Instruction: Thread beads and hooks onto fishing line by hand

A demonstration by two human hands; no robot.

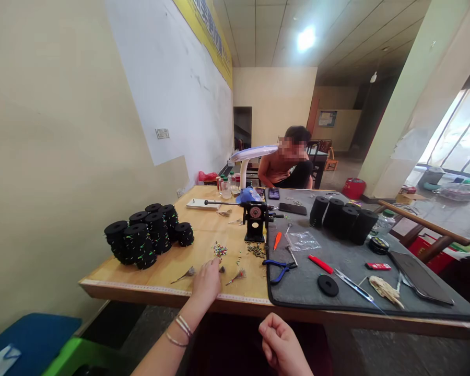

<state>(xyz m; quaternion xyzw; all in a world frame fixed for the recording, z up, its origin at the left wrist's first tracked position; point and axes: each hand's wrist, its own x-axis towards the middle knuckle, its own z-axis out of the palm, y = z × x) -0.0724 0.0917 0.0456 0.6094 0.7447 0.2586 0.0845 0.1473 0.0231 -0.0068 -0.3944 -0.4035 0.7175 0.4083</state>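
My left hand [207, 282] rests over the front of the wooden tabletop, fingers bent together and tips turned down; what lies under them is hidden. Beside it are small wispy bundles with thin stems, one on the left [188, 272] and one on the right [238, 275]. Just beyond the fingertips is a scatter of tiny coloured beads [220, 249]. My right hand [280, 342] is closed in a pinch in front of the table edge; anything between its fingers is too small to make out.
A black crank device [255, 222] stands mid-table. Black spools [136, 237] are stacked left, more black rolls [339, 216] right. Blue-handled pliers [281, 269], a red-handled tool [320, 263], tweezers [352, 284] and a black disc [328, 285] lie on the grey mat. Another person [288, 164] sits opposite.
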